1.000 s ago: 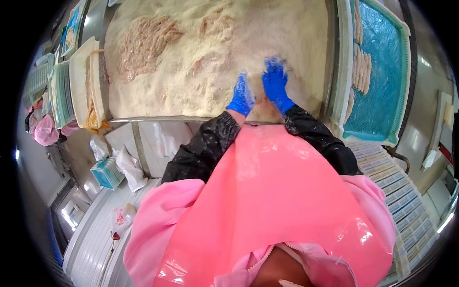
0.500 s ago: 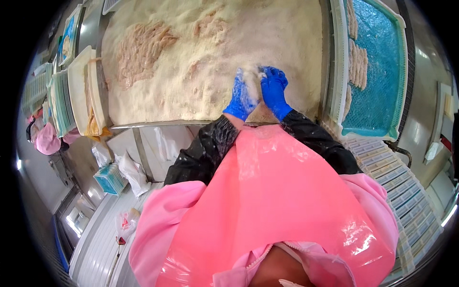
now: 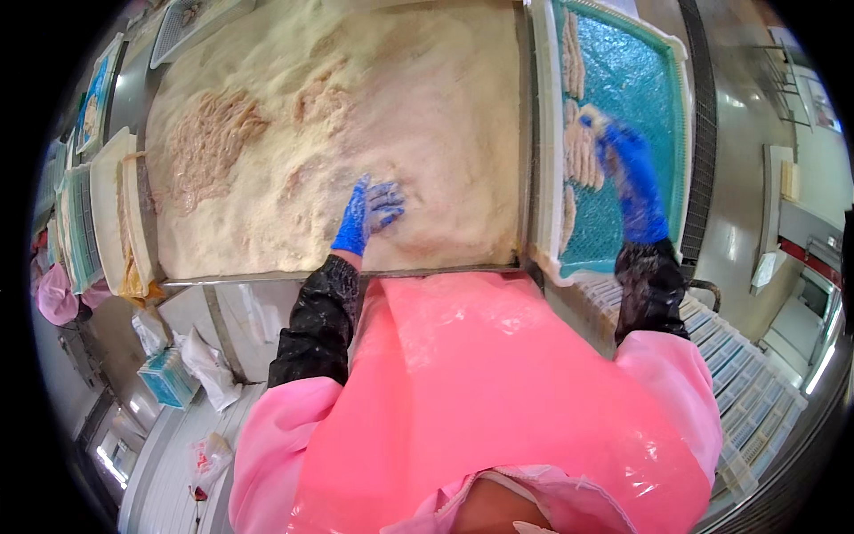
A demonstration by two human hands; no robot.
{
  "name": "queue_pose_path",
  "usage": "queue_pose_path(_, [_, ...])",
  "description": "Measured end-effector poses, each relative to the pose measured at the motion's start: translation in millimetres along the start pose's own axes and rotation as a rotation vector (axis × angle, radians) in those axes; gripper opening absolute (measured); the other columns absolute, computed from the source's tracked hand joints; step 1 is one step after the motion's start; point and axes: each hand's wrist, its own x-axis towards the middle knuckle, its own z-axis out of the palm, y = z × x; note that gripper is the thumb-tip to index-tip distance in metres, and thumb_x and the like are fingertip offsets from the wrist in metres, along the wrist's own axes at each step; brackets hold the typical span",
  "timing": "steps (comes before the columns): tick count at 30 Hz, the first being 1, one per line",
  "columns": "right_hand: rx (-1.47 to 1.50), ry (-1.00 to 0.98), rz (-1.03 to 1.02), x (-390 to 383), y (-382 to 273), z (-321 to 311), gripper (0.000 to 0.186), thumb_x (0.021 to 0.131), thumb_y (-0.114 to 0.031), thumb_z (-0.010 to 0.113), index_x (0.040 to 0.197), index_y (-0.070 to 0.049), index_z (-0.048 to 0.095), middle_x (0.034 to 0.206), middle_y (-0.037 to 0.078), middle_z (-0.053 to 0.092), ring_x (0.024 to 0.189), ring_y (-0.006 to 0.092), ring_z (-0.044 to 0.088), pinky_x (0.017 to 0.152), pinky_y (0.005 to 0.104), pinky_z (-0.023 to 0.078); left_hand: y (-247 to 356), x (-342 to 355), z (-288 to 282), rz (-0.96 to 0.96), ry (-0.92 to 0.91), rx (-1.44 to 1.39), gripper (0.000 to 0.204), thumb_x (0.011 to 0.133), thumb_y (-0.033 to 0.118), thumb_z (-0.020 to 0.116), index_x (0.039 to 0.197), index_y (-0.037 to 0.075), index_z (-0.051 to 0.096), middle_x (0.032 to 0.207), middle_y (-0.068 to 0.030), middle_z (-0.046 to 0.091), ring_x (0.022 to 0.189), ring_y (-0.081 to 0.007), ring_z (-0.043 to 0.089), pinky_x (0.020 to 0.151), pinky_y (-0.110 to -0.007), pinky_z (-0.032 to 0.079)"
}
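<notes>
My left hand (image 3: 363,216), in a blue glove dusted with crumbs, rests on the pale breading (image 3: 445,214) with its fingers stretched out. Just past those fingertips some raw meat pokes through the coating. At the far left of the breading lies a heap of raw meat strips (image 3: 213,142). My right hand (image 3: 633,169), also gloved in blue, is over the teal-lined tray (image 3: 658,80). Its fingers pinch the end of a pale coated meat strip (image 3: 591,116), mostly hidden by the hand. Coated strips (image 3: 580,156) lie in rows along the tray's left side, beside that hand.
A metal rim (image 3: 400,273) borders the breading table in front of my pink apron. White crates (image 3: 116,214) stand at its left, with a grey-white basket (image 3: 197,31) at the far left corner. Below the tray is a stack of white slatted crates (image 3: 738,374).
My hands were together in the breading and have parted. The right one has swung out over the tray with a coated strip; the left has shifted left. The whole view has turned to the right.
</notes>
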Motion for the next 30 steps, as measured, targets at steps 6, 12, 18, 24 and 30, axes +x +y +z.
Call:
queue_pose_path(6, [-0.571,0.259,-0.528,142.6,0.5,-70.1,0.034,0.084,-0.031,0.059,0.104,-0.003,0.062,0.078,0.011,0.065,0.066,0.0223,0.061,0.059,0.03,0.047,2.3,-0.8,16.8,0.021,0.197,-0.024,0.066,0.088,0.056,0.034,0.114,-0.002,0.053,0.105,-0.018,0.061,0.091,-0.0278,0.06,0.079,-0.037,0.049])
queue_pose_path(12, [-1.201,0.277,-0.377,181.5,40.3,-39.7,0.038,0.086,-0.039,0.051,0.099,-0.005,0.063,0.087,0.022,0.063,0.084,0.0372,0.061,0.073,0.0429,0.048,3.0,-11.1,26.6,0.058,0.231,0.029,0.064,0.086,0.057,0.04,0.109,-0.001,0.056,0.1,-0.0153,0.063,0.085,-0.0259,0.062,0.075,-0.036,0.051])
queue_pose_path(18, [-0.744,0.29,-0.374,259.1,39.9,-59.7,0.032,0.085,-0.031,0.052,0.098,-0.004,0.063,0.09,0.02,0.063,0.087,0.0315,0.063,0.076,0.0379,0.048,-0.3,-8.7,21.7,0.076,0.261,0.03,0.064,0.087,0.057,0.039,0.109,0.0,0.057,0.098,-0.0158,0.063,0.082,-0.0264,0.062,0.074,-0.035,0.051])
queue_pose_path(24, [-1.104,0.276,-0.598,312.8,41.8,-63.2,0.029,0.084,-0.029,0.055,0.097,-0.004,0.062,0.096,0.019,0.063,0.088,0.0335,0.061,0.075,0.0395,0.048,-3.8,-12.7,15.8,0.037,0.206,0.03,0.06,0.089,0.054,0.036,0.113,0.003,0.055,0.106,-0.0129,0.061,0.09,-0.0243,0.061,0.078,-0.035,0.049])
queue_pose_path(30, [-0.293,-0.335,-0.916,199.4,35.7,133.3,0.029,0.082,-0.001,0.047,0.107,-0.004,0.06,0.103,0.014,0.063,0.095,0.0229,0.06,0.083,0.0329,0.046,-4.2,-17.7,20.3,0.148,0.202,0.044,0.049,0.091,0.045,0.039,0.112,0.005,0.056,0.103,-0.0114,0.062,0.085,-0.0228,0.062,0.075,-0.034,0.049])
